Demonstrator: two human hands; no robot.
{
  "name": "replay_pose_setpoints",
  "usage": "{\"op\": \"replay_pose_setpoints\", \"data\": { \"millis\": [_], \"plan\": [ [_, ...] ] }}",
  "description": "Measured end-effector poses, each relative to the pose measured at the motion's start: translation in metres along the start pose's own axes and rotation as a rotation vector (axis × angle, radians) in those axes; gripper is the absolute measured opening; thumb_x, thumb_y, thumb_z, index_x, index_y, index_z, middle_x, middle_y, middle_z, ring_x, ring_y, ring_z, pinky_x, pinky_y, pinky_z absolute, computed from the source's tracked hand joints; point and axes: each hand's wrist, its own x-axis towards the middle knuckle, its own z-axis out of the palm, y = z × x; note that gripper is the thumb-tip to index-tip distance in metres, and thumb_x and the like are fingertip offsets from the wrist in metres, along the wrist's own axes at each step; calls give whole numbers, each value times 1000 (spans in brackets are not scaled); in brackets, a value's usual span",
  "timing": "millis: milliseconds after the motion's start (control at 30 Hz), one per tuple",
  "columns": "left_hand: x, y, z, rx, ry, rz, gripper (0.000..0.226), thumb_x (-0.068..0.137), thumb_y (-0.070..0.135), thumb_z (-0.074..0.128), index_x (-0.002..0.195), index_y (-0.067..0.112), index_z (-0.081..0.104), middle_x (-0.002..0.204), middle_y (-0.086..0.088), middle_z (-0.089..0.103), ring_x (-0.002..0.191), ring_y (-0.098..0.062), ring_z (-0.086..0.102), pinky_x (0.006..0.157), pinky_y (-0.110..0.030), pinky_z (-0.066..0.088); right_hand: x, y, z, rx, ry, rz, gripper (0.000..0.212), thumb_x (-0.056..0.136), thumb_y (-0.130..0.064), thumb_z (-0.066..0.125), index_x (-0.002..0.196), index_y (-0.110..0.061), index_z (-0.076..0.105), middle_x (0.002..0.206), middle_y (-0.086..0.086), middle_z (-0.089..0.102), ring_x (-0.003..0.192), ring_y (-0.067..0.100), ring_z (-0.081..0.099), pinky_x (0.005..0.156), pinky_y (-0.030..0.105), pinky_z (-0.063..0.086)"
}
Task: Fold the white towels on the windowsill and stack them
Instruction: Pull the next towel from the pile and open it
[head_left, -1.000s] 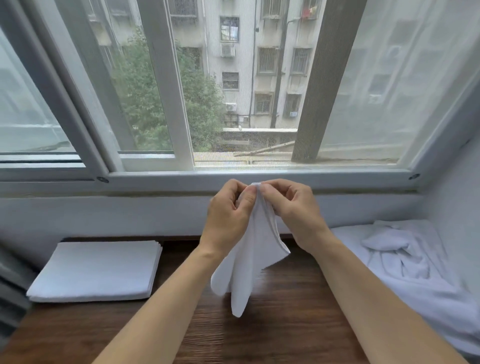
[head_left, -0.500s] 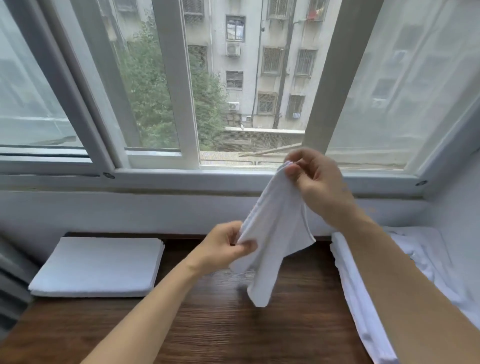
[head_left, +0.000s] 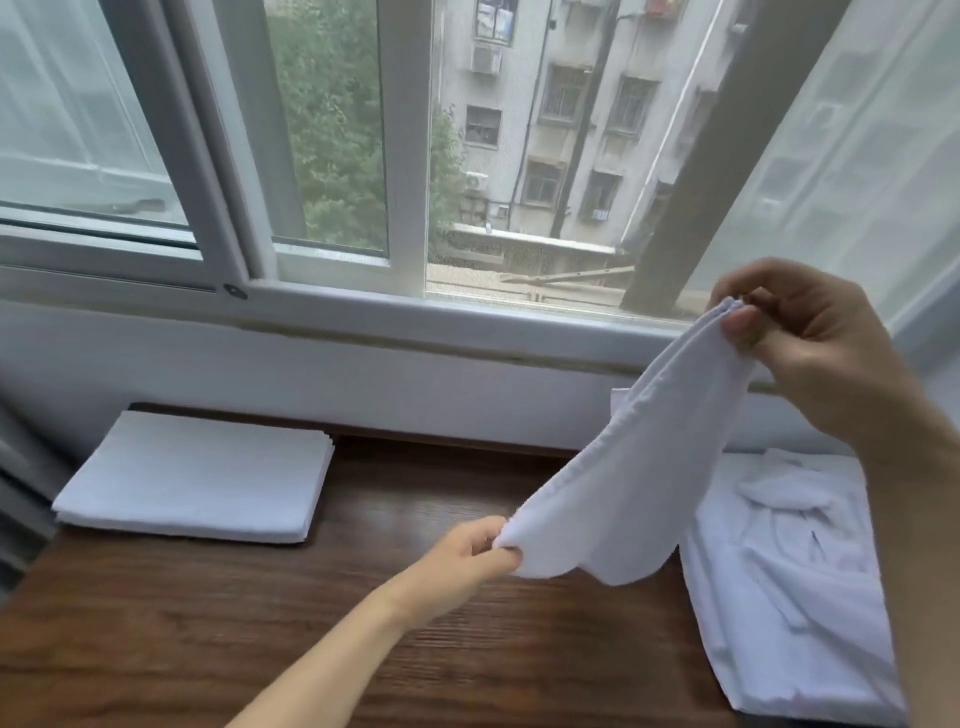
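A white towel (head_left: 639, 467) hangs stretched in the air above the wooden windowsill (head_left: 363, 623). My right hand (head_left: 800, 343) pinches its upper corner high on the right, in front of the window frame. My left hand (head_left: 467, 556) pinches the lower corner, low over the middle of the sill. The cloth sags in soft folds between the two hands. A neat stack of folded white towels (head_left: 197, 478) lies at the sill's left end. A heap of crumpled white towels (head_left: 789, 571) lies at the right end, partly hidden by my right forearm.
Behind the sill runs a white wall strip under the sliding window frame (head_left: 395, 306). A sheer white curtain (head_left: 852, 156) hangs at the right. Bare dark wood shows between the folded stack and the heap.
My hands have drawn apart along the towel's edge: the right one went up and to the right, the left one down. The towel went from a hanging bunch to a stretched span.
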Motion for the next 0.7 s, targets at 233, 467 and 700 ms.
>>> {"op": "replay_pose_setpoints", "data": {
  "millis": [233,467,700],
  "plan": [
    [19,-17,10,-325,148,-31,45,83,52,76,116,23,73,127,-5,72,122,-24,66,108,-45,50,-10,-1,-5,1,-81,-24,19,97,-3,60,91,-19,68,75,2,64,70,15,53,61,22,40],
    [51,-14,34,-485,23,-66,25,90,35,74,107,17,72,120,-9,72,114,-25,68,105,-44,52,-20,-11,-10,19,-133,-36,36,88,-58,73,90,-22,71,80,25,57,71,52,47,58,59,37],
    [60,-28,65,-428,4,-62,45,83,45,82,116,15,76,155,-6,49,144,-21,45,120,-51,36,-32,-11,-19,42,-99,10,34,88,-57,74,91,-23,72,83,23,59,73,55,50,57,58,40]
  ]
}}
